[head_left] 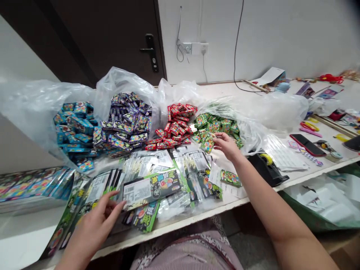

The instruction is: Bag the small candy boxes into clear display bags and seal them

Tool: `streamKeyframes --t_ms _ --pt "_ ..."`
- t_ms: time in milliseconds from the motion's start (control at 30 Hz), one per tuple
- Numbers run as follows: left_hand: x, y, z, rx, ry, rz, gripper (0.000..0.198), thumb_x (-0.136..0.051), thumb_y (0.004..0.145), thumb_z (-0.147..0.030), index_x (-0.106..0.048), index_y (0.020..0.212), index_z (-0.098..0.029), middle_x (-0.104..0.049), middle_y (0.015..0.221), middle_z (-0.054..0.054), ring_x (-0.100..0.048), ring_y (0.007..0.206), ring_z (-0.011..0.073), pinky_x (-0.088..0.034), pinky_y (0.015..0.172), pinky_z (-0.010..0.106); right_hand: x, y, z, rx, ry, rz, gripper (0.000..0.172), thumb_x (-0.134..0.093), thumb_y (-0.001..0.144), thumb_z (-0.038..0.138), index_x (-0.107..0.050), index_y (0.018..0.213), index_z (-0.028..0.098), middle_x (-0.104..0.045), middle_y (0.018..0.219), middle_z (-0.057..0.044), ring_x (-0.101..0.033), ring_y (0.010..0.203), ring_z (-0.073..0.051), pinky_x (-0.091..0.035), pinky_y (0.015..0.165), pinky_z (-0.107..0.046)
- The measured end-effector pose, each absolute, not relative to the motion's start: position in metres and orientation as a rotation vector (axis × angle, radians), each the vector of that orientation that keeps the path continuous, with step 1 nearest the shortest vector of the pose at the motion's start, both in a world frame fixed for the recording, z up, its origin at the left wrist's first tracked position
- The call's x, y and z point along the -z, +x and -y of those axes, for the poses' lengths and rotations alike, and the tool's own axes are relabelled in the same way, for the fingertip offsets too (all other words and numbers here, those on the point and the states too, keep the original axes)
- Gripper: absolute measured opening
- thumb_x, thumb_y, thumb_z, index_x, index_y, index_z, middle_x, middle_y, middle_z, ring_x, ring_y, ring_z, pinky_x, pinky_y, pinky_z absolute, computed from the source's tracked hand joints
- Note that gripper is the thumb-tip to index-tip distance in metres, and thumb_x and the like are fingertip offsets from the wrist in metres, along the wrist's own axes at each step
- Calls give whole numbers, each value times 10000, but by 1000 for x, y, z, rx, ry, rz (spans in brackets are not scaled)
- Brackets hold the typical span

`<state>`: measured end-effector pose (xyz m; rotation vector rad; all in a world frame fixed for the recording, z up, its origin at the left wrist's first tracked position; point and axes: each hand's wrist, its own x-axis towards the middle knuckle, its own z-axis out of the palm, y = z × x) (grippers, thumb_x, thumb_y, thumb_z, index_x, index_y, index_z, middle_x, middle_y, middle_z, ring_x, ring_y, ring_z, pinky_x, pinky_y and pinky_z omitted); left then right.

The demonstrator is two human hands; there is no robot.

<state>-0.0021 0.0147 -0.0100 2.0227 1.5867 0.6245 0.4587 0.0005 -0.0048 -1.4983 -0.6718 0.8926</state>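
Observation:
My left hand (97,221) is at the near edge of the table, its thumb and fingers closed on the left end of a flat printed pouch (153,187). This pouch has a black and green front with a white label panel and lies over other pouches. My right hand (225,144) reaches to the pile of small green candy boxes (219,125) and pinches one green box (207,143) at its right side. Another green box (230,177) lies by itself on white paper, near my right forearm.
Clear bags hold blue boxes (77,127), purple boxes (131,116) and red boxes (178,122). More pouches (197,172) overlap along the front. To the right are a black tape dispenser (266,168), a phone (308,145) and scissors (309,127). A bag of white scraps (326,198) sits below.

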Motion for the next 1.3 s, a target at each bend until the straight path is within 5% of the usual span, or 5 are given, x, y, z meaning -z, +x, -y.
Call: streamKeyframes --t_ms 433,667,900,1100,1300 --pt "8 111 37 -1062 918 -890 361 -759 743 -365 -579 994 -177 -672 984 47 -626 924 179 -482 863 310 24 260 80 -1409 -1094 753 336 -750 720 419 -493 697 204 -601 766 2 -622 762 -170 -565 767 -352" --pt "6 90 42 -701 1132 -867 308 -769 733 -330 -608 934 -162 -632 863 16 -574 781 132 -452 700 247 -2 296 103 -591 -1231 2075 810 -749 773 284 -320 1460 305 -264 1553 -101 -186 1443 -346 -240 1152 -593" --pt "10 89 38 -622 1642 -839 406 -641 850 -406 -524 1171 -188 -618 1088 97 -596 1011 226 -494 892 397 5 311 111 -531 -1255 2051 792 -660 785 244 -265 1472 254 -432 1432 -132 -416 1329 -287 -382 1106 -484" --pt "1 84 -10 -190 2530 -945 967 -820 663 -367 -285 1446 -181 -251 1549 199 -121 1451 417 -151 1151 643 14 355 100 -412 -1437 1901 663 -659 812 306 -386 1414 255 -491 1395 -127 -459 1294 -308 -394 1077 -527" --pt "-6 83 -13 -331 2656 -961 875 -768 721 -337 -300 1439 -162 -438 1388 191 -366 1351 366 -237 1149 592 6 353 85 -239 -1513 1874 649 -633 835 324 -385 1429 241 -463 1425 -140 -438 1313 -308 -395 1071 -531"
